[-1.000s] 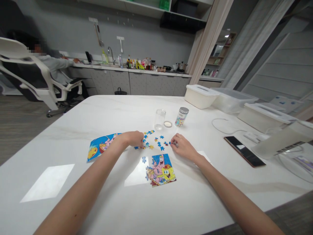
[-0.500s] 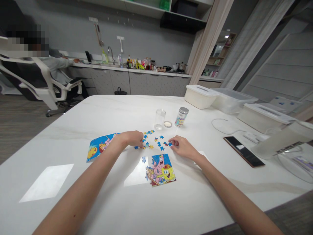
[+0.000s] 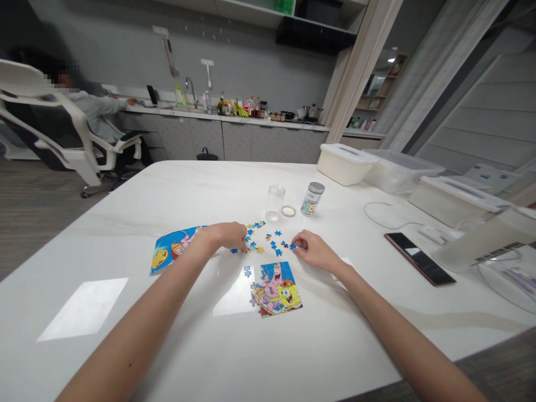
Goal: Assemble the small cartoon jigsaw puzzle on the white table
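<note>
Loose jigsaw puzzle pieces (image 3: 253, 245), mostly blue and yellow, lie scattered across the middle of the white table. Among those on the left, my left hand (image 3: 231, 235) is bent down with its fingers curled together; whatever is under the fingertips is hidden. My right hand (image 3: 312, 250) pinches a blue puzzle piece (image 3: 293, 246) at the right side of the scatter. Closer to me is a partly joined cartoon puzzle (image 3: 278, 290) with an uneven left edge. One separate blue piece (image 3: 247, 271) lies just above its left side. The picture sheet (image 3: 171, 248) is partly covered by my left forearm.
Behind the pieces stand a clear jar (image 3: 275, 202), its round lid (image 3: 288, 211) and a printed can (image 3: 312, 199). On the right lie a phone (image 3: 419, 258), a cable and plastic bins (image 3: 347, 164). A person (image 3: 96, 114) sits at the far-left counter.
The view has shifted slightly. Both hands stay almost where they were, with the right fingers still at the blue puzzle piece. The seated person's head and arm have moved a little.
</note>
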Demonstrator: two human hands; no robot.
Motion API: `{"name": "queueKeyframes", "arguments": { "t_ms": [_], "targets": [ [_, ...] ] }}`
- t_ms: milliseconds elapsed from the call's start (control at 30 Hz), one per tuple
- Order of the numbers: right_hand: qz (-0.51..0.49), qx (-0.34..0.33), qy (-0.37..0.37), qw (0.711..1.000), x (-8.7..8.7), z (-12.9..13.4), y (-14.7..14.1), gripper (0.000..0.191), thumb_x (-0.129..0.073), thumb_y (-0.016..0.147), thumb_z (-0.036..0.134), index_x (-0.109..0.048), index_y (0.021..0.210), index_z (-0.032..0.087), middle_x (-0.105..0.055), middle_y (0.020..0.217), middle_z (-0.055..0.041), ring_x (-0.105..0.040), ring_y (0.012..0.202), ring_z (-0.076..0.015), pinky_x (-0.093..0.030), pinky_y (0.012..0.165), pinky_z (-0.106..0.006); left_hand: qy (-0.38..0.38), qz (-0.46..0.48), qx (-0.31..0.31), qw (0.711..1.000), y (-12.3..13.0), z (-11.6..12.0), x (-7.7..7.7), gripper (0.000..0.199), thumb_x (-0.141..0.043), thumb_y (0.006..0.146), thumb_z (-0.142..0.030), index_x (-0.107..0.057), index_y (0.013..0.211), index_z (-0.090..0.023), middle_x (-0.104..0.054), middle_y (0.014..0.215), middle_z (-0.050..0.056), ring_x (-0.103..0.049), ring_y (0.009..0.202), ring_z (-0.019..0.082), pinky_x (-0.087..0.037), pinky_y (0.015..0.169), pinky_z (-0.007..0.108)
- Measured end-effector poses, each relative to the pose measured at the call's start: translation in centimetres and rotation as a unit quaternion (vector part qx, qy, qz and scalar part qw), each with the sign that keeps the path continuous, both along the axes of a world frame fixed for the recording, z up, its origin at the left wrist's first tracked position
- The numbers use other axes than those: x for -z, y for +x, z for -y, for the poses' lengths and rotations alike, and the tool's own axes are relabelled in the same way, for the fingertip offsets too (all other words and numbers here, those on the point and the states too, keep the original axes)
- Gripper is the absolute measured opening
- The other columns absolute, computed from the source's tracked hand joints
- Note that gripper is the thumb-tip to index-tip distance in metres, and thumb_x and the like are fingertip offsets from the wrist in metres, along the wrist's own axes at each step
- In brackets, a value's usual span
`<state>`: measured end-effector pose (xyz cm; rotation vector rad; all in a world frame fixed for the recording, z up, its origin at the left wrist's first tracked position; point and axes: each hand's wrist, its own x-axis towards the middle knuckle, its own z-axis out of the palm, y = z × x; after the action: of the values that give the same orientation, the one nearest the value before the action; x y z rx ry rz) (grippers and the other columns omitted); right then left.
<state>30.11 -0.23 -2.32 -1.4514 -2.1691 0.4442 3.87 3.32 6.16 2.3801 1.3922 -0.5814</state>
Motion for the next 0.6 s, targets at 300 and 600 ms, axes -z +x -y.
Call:
{"name": "queueKeyframes", "arguments": {
  "t_ms": [300,600],
  "targets": [
    [-0.041,0.007,-0.026,0.999,-0.2,0.1,-0.1,0.007,-0.063,0.072,0.018,-0.056,0.075,0.018,-0.057,0.069,0.0009,-0.051,0.062,-0.0132,-0.041,0.061,-0.027,0.000,0.001,-0.004,1.000,0.2,0.5,-0.7,0.029,-0.059,0.080,-0.033,-0.069,0.099,-0.014,-0.070,0.104,0.014,-0.064,0.080,0.022,-0.042,0.060,0.027],
    [-0.151,-0.045,-0.125,0.980,-0.1,0.0,-0.9,0.023,-0.061,0.077,0.034,-0.073,0.087,0.017,-0.074,0.086,-0.0055,-0.059,0.067,-0.0150,-0.043,0.063,-0.027,0.137,0.110,0.042,0.984,-1.5,5.3,0.5,0.025,-0.044,0.091,-0.034,-0.063,0.100,-0.020,-0.067,0.087,0.009,-0.062,0.076,0.022,-0.039,0.062,0.028]
  ]
}}
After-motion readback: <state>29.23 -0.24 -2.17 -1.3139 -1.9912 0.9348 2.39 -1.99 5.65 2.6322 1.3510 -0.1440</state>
